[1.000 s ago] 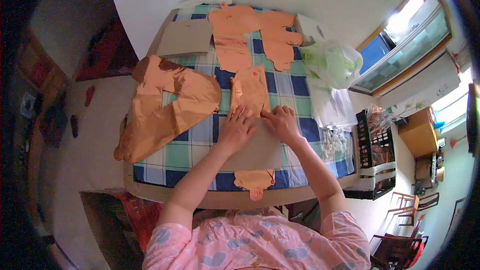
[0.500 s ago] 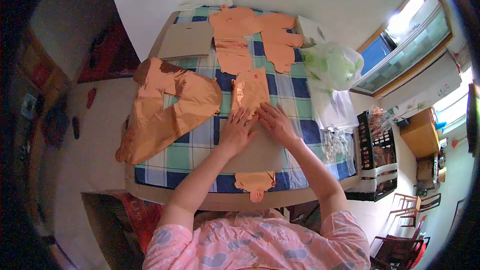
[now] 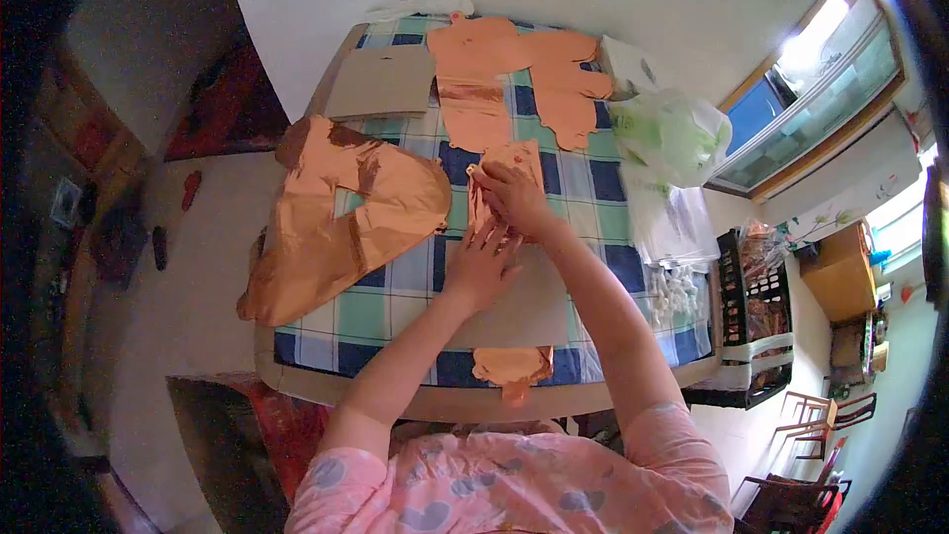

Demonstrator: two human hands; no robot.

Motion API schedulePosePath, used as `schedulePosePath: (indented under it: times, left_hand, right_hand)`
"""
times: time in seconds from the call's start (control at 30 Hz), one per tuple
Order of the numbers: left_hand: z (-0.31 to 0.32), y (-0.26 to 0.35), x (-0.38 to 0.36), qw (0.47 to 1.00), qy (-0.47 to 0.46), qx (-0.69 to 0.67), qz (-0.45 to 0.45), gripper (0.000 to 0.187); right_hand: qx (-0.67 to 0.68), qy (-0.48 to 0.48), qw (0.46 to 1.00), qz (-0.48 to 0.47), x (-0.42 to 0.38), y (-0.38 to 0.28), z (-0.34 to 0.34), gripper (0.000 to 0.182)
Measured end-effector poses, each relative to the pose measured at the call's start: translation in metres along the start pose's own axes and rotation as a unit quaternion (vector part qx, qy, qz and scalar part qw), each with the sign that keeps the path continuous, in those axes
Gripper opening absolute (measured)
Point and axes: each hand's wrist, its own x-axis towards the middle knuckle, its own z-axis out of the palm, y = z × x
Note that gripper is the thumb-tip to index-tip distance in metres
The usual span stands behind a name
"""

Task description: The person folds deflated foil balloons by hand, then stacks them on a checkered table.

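Midway between the table's (image 3: 440, 403) left and right edges: copper foil piece (image 3: 527, 160), partly beneath grey board (image 3: 529, 311) | my left hand (image 3: 482, 267): fingers slightly spread, flat on board and foil | my right hand (image 3: 514, 198): fingers bent at foil's left side; I cannot tell whether pinching.

Foil sheet (image 3: 395, 200) shiny, metallic, creased; checked tablecloth (image 3: 583, 200) cloth-like; board (image 3: 381, 82) matt, smooth, cardboard-like; bag (image 3: 682, 133) thin, translucent plastic.
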Motion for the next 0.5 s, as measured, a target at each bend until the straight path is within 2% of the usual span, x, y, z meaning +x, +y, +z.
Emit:
schedulePosePath:
  times: [0.07, 0.17, 0.2, 0.27, 0.33, 0.5]
  left_hand:
    - [-0.002, 0.000, 0.000, 1.000, -0.011, 0.006, 0.002, 0.053]
    - [-0.006, 0.001, -0.001, 1.000, 0.005, -0.004, 0.010, 0.052]
    - [-0.005, 0.000, 0.000, 1.000, 0.002, -0.004, 0.005, 0.052]
    - [-0.001, 0.001, -0.002, 1.000, -0.010, -0.006, -0.001, 0.051]
    - [-0.001, 0.001, -0.002, 1.000, -0.003, -0.021, 0.000, 0.050]
    - [-0.002, 0.004, -0.002, 0.996, 0.079, -0.019, 0.020, 0.045]
  right_hand:
    - [-0.029, 0.033, 0.998, -0.034, 0.002, 0.004, -0.001, 0.042]
    - [0.036, 0.203, 0.971, 0.124, 0.003, 0.037, 0.019, 0.037]
    - [0.135, 0.206, 0.939, 0.239, 0.003, 0.025, -0.006, 0.032]
    - [0.209, 0.139, 0.892, 0.375, -0.004, 0.030, -0.027, 0.029]
    - [0.167, 0.016, 0.892, 0.419, -0.012, 0.067, -0.015, 0.030]
    - [0.166, -0.033, 0.903, 0.394, -0.021, 0.077, -0.008, 0.032]
